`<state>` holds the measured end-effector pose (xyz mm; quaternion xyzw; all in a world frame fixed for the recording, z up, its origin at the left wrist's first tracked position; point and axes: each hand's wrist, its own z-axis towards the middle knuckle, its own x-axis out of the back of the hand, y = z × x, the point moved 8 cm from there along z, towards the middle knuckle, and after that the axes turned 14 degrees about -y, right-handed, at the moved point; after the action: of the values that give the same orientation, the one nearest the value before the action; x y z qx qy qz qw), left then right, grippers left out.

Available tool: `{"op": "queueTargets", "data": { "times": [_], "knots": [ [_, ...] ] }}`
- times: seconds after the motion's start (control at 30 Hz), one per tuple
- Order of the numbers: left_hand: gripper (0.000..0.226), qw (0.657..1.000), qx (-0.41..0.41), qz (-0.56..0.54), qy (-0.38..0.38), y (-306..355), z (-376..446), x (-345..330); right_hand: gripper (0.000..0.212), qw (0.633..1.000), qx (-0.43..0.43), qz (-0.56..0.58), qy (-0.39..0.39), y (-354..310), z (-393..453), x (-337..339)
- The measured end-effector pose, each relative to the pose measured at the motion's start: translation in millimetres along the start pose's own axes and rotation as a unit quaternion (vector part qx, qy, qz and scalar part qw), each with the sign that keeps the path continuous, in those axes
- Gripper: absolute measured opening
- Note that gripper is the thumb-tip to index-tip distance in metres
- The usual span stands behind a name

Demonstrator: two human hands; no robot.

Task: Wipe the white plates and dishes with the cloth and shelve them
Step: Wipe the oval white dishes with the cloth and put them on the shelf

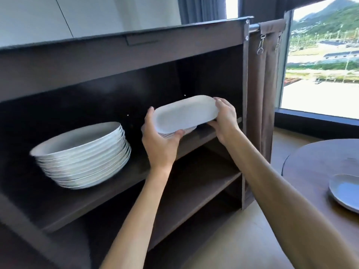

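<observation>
Left hand [157, 144], right hand [225, 121] grip oval dish [184, 115] ends, above shelf [116, 183].

Both arms outstretched — left hand [158, 141] and right hand [225, 118] curled, gripping opposite ends.

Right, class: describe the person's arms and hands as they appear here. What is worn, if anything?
Both forearms are bare as far as the frame shows: no sleeves are visible. The left hand and right hand wear no gloves, and no rings, watch or bracelet show on the visible fingers and wrists. There are no markings. The upper arms are out of frame.
</observation>
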<state>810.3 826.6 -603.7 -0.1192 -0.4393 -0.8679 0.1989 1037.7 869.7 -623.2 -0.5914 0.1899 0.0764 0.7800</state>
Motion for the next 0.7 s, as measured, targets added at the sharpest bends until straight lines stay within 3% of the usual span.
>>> {"op": "queueTargets", "data": {
  "times": [0.13, 0.3, 0.7],
  "knots": [
    [0.106, 0.997, 0.066, -0.021, 0.012, -33.4, 24.3, 3.7, 0.020, 0.997, -0.015, -0.079, -0.022, 16.2, 42.1, -26.2],
    [0.100, 0.995, 0.091, 0.031, 0.033, -52.6, 37.0, -0.6, 0.056, 0.989, -0.045, -0.133, -0.036, 45.2, 75.5, -38.8],
    [0.066, 0.984, 0.107, 0.143, 0.000, -60.4, 46.8, 1.5, 0.056, 0.980, -0.063, -0.183, -0.055, 82.7, 100.5, -43.1]
  ]
}}
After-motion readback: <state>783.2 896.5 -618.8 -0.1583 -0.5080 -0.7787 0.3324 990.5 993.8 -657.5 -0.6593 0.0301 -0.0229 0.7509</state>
